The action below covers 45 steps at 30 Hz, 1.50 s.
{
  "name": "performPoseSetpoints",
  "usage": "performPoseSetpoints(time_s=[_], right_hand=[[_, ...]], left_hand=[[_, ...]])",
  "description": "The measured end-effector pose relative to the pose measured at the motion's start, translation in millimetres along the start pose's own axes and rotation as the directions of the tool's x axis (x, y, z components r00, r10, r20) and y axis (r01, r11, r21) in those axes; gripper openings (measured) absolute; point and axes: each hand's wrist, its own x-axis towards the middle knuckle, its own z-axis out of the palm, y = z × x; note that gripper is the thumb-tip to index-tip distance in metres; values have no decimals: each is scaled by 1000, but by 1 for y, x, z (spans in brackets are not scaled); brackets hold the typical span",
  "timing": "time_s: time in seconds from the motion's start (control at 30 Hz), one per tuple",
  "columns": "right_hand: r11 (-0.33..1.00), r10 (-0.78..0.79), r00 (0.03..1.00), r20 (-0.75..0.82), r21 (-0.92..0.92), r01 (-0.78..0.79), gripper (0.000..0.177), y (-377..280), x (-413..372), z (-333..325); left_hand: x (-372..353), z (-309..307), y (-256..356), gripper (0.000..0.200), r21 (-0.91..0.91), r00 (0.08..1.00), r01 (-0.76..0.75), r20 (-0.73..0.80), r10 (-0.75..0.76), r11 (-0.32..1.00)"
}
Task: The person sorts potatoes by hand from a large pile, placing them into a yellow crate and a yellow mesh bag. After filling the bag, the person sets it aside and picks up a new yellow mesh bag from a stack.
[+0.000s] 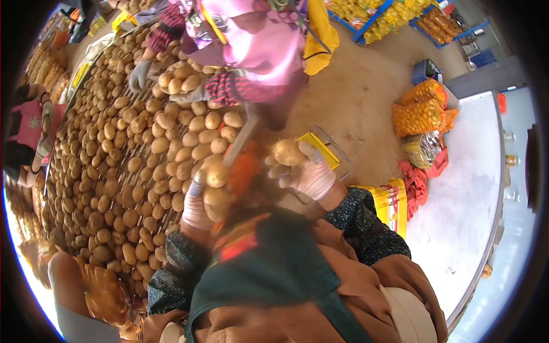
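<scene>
The left hand (195,207), gloved, is raised at the near edge of the counter (243,137). Its forearm rises from a dark patterned sleeve and its fingers are curled tight about 2 potatoes (216,187), stacked 1 above the other against the palm.

The right hand (311,176), also gloved, is held just off the counter's near edge, out to the right of it. Its wrist is bent back and its fingers are closed around 1 potato (287,152), held at the fingertips with the palm turned toward the counter. The 2 hands are apart, level with each other.

The counter is covered in a heap (114,160) of loose potatoes running away to the far left. Right of the counter's edge, behind the right hand, sits a yellow crate (321,150).

On the counter's far side a person in a pink top (257,40) leans over it, with an armful (177,80) of potatoes cradled against a striped sleeve and a grey-gloved hand (137,74) on the heap. Well right of the counter, orange net sacks (420,111) lie on the floor.
</scene>
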Motion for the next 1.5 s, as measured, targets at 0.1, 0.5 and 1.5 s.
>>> performPoseSetpoints(time_s=[0.1,0.5,1.5], right_hand=[[974,-113,988,-108,-210,89,41,12,1,18],[138,-117,971,-208,-972,-191,33,58,41,67],[367,-61,939,-339,-882,-295,21,67,55,49]], left_hand=[[-5,-8,0,56,-21,1000,-8,21,8,1000],[-19,12,-1,47,189,985,-165,90,151,968],[-24,-6,0,45,258,988,-142,-19,151,956]])
